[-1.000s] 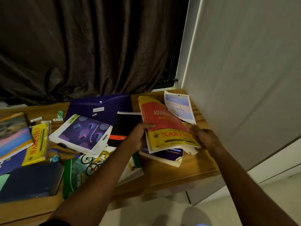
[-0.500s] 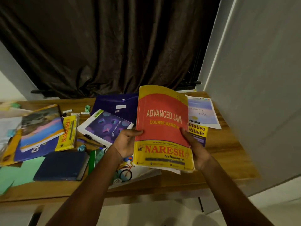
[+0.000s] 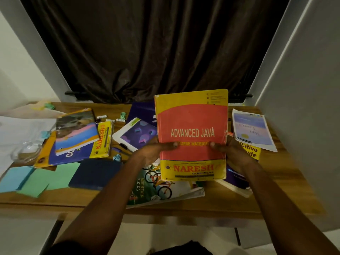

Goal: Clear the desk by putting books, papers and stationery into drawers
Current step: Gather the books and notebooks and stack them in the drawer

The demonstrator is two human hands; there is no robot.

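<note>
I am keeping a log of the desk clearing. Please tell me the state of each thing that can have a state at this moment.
Advanced Java book: closed, lifted off the desk, front cover facing the camera.
Left hand: gripping the book's left edge.
Right hand: gripping the book's right edge.
Mountain biking magazine: closed, flat on the desk.
Dark blue notebook: closed, flat.
Curtain: drawn shut.

glossy paper book [image 3: 192, 126], wood-grain desk [image 3: 287, 190]

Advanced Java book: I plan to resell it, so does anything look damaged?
Yes. The Advanced Java book, held by the left hand and right hand, looks worn: its right edge is frayed and scuffed, and the corners look rubbed.
</note>
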